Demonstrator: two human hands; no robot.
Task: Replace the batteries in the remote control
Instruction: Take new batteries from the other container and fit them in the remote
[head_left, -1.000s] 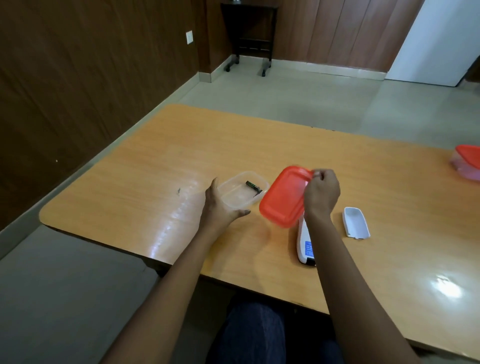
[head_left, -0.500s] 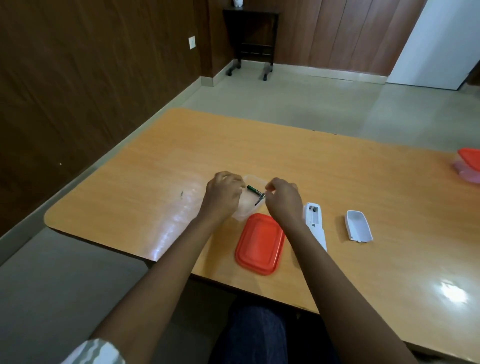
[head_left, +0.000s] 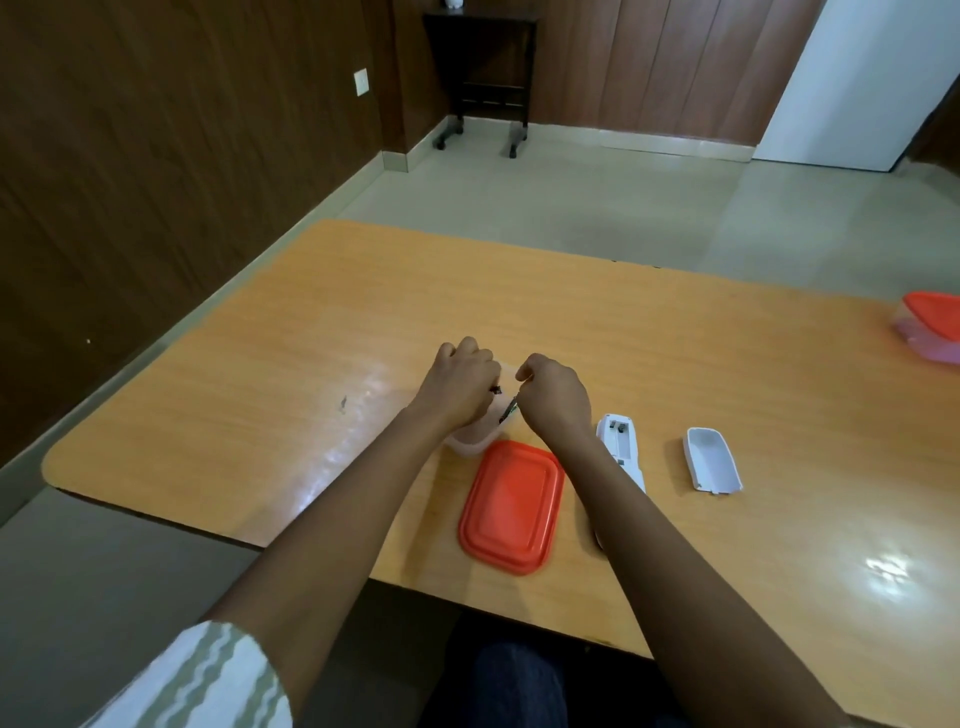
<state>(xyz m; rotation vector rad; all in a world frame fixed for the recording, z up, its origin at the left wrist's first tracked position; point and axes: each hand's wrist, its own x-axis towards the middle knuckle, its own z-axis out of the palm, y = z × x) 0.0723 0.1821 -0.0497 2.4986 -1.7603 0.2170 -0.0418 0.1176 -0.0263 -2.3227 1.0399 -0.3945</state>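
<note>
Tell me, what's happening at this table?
A person is changing a remote's batteries. The right hand pinches a small green battery over a clear container, while the left hand curls over that container; whether it holds anything is unclear. The container's red lid lies on the table near the person. The white remote lies beside it, its battery bay open and apparently empty, and the battery cover lies further right.
</note>
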